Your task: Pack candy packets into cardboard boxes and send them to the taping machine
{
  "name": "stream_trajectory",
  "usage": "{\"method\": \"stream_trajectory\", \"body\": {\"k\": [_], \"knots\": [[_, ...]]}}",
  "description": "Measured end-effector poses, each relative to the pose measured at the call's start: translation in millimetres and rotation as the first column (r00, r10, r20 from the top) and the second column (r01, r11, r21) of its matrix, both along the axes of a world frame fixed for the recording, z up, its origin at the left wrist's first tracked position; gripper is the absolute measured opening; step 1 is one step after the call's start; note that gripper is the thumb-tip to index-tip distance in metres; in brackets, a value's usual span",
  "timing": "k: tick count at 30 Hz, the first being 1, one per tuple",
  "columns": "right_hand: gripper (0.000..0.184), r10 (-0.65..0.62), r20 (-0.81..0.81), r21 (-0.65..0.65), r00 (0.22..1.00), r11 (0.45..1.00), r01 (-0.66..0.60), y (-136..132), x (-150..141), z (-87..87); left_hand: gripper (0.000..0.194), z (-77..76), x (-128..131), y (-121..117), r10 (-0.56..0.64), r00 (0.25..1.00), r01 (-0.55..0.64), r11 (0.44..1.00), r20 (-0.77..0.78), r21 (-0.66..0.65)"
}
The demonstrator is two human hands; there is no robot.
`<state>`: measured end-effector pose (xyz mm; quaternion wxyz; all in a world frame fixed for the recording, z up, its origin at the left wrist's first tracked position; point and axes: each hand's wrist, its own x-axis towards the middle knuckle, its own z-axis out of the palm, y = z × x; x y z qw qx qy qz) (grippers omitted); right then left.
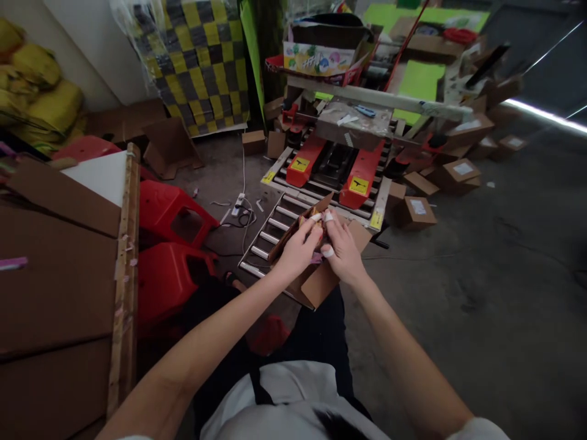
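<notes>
An open cardboard box [316, 284] rests on my lap against the near end of a roller conveyor [270, 229]. My left hand [300, 244] and my right hand [339, 247] meet over the box's opening, fingers curled round a small brownish item [312, 225] that I cannot make out. Several fingertips on both hands are wrapped in white tape. A pink scrap [316, 259] shows just under the hands inside the box.
A carton-sealing machine [348, 153] with red side belts stands beyond the rollers. Sealed labelled boxes [415, 211] lie scattered on the concrete floor at right. Two red plastic stools [172, 244] and a cardboard-covered table [64, 269] are at left. A power strip [238, 205] lies on the floor.
</notes>
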<state>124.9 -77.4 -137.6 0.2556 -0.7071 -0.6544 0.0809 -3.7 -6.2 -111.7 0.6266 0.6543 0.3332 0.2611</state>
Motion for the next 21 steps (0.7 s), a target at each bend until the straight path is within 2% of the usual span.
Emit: {"method": "stream_trajectory", "body": {"k": [3,6,8,10,12,13,15,16,17,18,19,20,21], "knots": [[0.086,0.028,0.073,-0.011,0.997,1.000,-0.027,-1,-12,12.0,0.042,0.6,2,1,0.041,0.998,-0.041,0.999,0.049,-0.001],[0.080,-0.013,0.141,-0.107,0.990,0.994,0.028,6,-27,20.0,0.043,1.3,8,6,0.092,0.988,-0.067,0.978,0.120,-0.198],[0.069,-0.059,0.176,-0.171,0.983,0.981,0.089,14,-35,20.2,0.045,9.2,5,5,0.085,0.984,-0.039,0.960,0.157,-0.276],[0.059,-0.085,0.208,-0.204,0.974,0.971,0.128,22,-40,16.9,0.045,27.8,-10,-5,0.013,0.997,0.002,0.983,0.079,-0.186],[0.055,-0.119,0.223,-0.210,0.967,0.963,0.167,25,-42,12.2,0.037,55.0,-37,-16,-0.127,0.989,0.128,0.992,-0.077,0.015],[0.053,-0.140,0.223,-0.208,0.965,0.960,0.187,26,-42,10.0,0.031,69.1,-52,-19,-0.195,0.969,0.211,0.972,-0.149,0.100],[0.050,-0.185,0.220,-0.200,0.958,0.952,0.230,26,-44,6.3,0.025,88.9,-79,-13,-0.269,0.944,0.302,0.938,-0.193,0.170],[0.048,-0.194,0.223,-0.201,0.955,0.950,0.240,26,-45,5.0,0.027,91.3,-87,-4,-0.248,0.954,0.277,0.944,-0.167,0.180],[0.047,-0.192,0.229,-0.208,0.954,0.948,0.241,27,-47,4.0,0.030,87.1,-90,10,-0.187,0.975,0.206,0.961,-0.119,0.182],[0.045,-0.185,0.236,-0.224,0.954,0.945,0.238,28,-49,3.2,0.032,76.5,-87,27,-0.109,0.992,0.119,0.978,-0.062,0.174],[0.044,-0.178,0.245,-0.243,0.953,0.940,0.238,30,-51,2.6,0.035,60.5,-80,44,-0.005,1.000,0.005,0.986,-0.002,0.168],[0.043,-0.171,0.254,-0.263,0.952,0.935,0.238,32,-53,2.2,0.038,40.9,-69,59,0.039,0.998,-0.045,0.989,0.051,0.137],[0.042,-0.165,0.262,-0.276,0.951,0.931,0.238,34,-55,2.0,0.042,20.1,-55,72,0.034,0.997,-0.039,0.997,0.072,0.069]]}}
